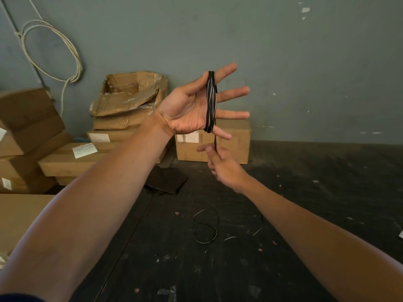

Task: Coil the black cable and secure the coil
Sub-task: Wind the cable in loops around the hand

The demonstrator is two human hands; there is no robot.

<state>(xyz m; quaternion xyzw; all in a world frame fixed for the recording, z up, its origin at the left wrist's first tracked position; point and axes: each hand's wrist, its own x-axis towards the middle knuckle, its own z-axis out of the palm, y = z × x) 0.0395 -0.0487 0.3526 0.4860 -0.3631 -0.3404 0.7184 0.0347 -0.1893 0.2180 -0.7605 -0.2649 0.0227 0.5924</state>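
Grey-green wall (pixel 283 62) at far side. Dark, littered floor (pixel 305 192). Stacked cardboard boxes (pixel 65 158) far left; pale looped cord (pixel 52 51) hangs on wall above.

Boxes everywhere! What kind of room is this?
Probably a storeroom or warehouse corner: stacked cardboard boxes with labels against a bare grey wall, and a dark, scuffed floor littered with scraps.

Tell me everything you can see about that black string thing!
The thin black cable, glossy with pale glints, is wrapped in several loops around the straight, spread fingers of the raised left hand. One strand hangs down to the right hand, whose fingers hold it. More cable lies curled on the dark floor below.
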